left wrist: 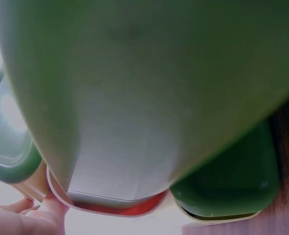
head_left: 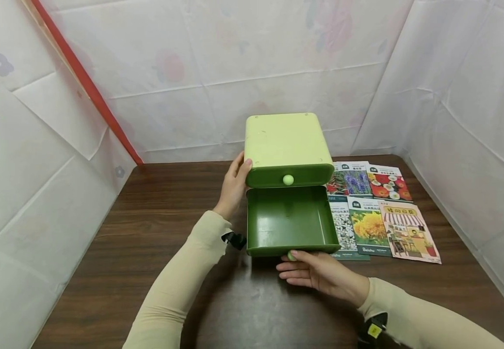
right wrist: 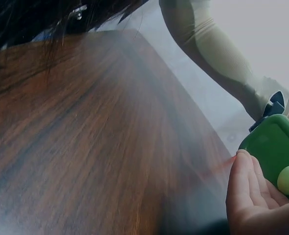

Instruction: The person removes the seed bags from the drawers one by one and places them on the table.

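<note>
A small pale-green drawer cabinet [head_left: 288, 138] with dark-green drawers stands on the table. One drawer [head_left: 293, 223] is pulled out below the top drawer front [head_left: 271, 177], its floor bare. My left hand [head_left: 231, 186] rests against the cabinet's left side, thumb at its front corner. With thumb and index finger my right hand [head_left: 321, 276] pinches the round light-green knob [head_left: 292, 255] of the pulled-out drawer; the other fingers stretch out below. In the left wrist view the drawer's underside looms close, a red patch shows in its opening, and another drawer [left wrist: 227, 181] sits closed beside it.
Several seed packets with flower pictures lie right of the cabinet, among them a yellow-flower packet [head_left: 369, 225] and a pink shop-front packet [head_left: 409, 232]. White patterned sheeting [head_left: 190, 97] encloses the brown wooden table [head_left: 155, 208] behind and on both sides.
</note>
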Motion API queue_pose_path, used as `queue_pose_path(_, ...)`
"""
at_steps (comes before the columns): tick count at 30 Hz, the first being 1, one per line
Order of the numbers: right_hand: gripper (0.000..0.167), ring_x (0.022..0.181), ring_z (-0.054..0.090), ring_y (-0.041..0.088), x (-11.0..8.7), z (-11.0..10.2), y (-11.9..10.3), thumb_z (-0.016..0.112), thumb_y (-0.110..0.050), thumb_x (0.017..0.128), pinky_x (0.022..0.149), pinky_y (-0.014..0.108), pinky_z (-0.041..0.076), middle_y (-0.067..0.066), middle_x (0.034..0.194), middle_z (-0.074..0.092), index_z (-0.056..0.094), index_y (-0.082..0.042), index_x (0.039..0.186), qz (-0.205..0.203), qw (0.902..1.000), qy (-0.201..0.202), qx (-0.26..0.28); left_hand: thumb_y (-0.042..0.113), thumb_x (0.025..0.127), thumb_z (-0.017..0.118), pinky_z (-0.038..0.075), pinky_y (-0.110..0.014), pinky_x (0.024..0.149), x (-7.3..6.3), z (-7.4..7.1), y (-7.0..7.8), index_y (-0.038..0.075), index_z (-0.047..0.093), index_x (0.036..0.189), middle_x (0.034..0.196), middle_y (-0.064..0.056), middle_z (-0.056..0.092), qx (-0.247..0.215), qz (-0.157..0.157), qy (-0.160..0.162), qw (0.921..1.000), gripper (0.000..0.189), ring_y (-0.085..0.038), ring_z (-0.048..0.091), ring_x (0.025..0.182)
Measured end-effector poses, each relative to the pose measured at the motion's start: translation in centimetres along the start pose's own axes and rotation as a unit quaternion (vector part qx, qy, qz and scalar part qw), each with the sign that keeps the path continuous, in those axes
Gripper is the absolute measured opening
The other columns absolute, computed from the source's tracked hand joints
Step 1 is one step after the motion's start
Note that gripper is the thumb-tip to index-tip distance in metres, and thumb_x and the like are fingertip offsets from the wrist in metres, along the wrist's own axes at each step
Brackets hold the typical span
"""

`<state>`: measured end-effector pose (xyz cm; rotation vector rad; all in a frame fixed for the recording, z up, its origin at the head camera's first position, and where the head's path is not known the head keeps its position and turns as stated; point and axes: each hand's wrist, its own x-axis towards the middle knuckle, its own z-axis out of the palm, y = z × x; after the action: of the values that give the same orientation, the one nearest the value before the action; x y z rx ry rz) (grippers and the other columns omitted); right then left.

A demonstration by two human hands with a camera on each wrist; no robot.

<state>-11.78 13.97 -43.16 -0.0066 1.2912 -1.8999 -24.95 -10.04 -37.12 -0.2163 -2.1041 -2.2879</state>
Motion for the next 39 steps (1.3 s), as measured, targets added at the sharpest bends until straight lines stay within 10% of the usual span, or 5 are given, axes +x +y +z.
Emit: queue_pose_path(39,0.051,0.098,0.072,0.020,3.5,-0.7,-4.9,0.055,-0.035,0.101,0.090,0.034,0.057,0.010,0.107,0.074,0.052,0.009,0.126,-0.046,0.9978,0.044,-0.019,0.053,0.099,0.049,0.049,-0.043,0.101,0.0,-0.1,0.2,0.030,0.026,0.155,0.152,0.000,0.039,0.003,-0.005,-0.005,1.0000,0.065,-0.023,0.055,0.123)
